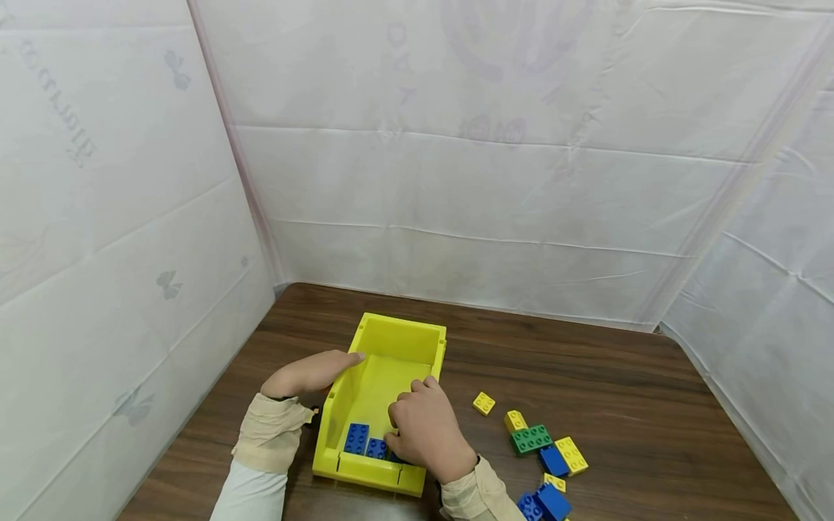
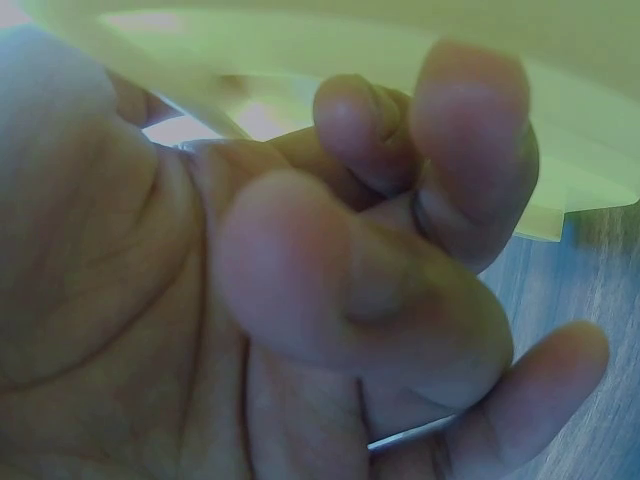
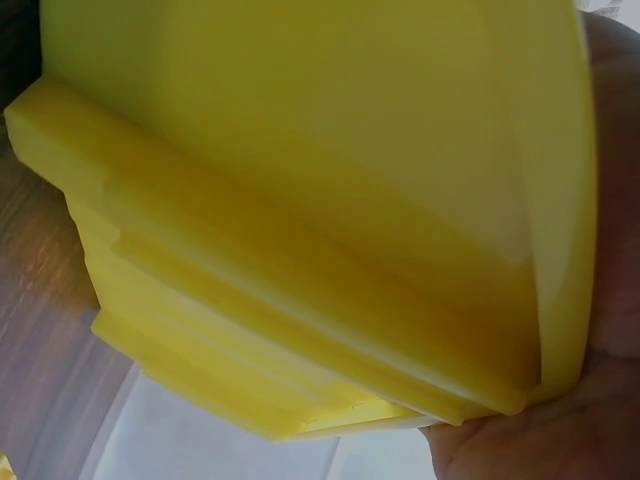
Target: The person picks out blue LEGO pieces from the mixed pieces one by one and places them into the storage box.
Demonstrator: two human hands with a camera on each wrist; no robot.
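A yellow bin (image 1: 400, 327) stands on the brown wooden table (image 1: 586, 376). Its near end holds blue bricks (image 1: 356, 438). My left hand (image 1: 348, 359) lies along the bin's left wall; in the left wrist view its fingers (image 2: 470, 130) and thumb curl against the yellow bin (image 2: 560, 60). My right hand (image 1: 394, 428) reaches into the bin's near right corner. Its curled fingers come down on a blue brick (image 1: 376, 449) and hide part of it. The right wrist view shows only the bin's wall (image 3: 300, 200) and my palm (image 3: 560, 440).
Loose bricks lie on the table right of the bin: a small yellow one (image 1: 483, 403), a green one (image 1: 531, 438), a long yellow one (image 1: 571, 455) and blue ones (image 1: 544, 503) near the front edge. White sheeting walls off the back and both sides.
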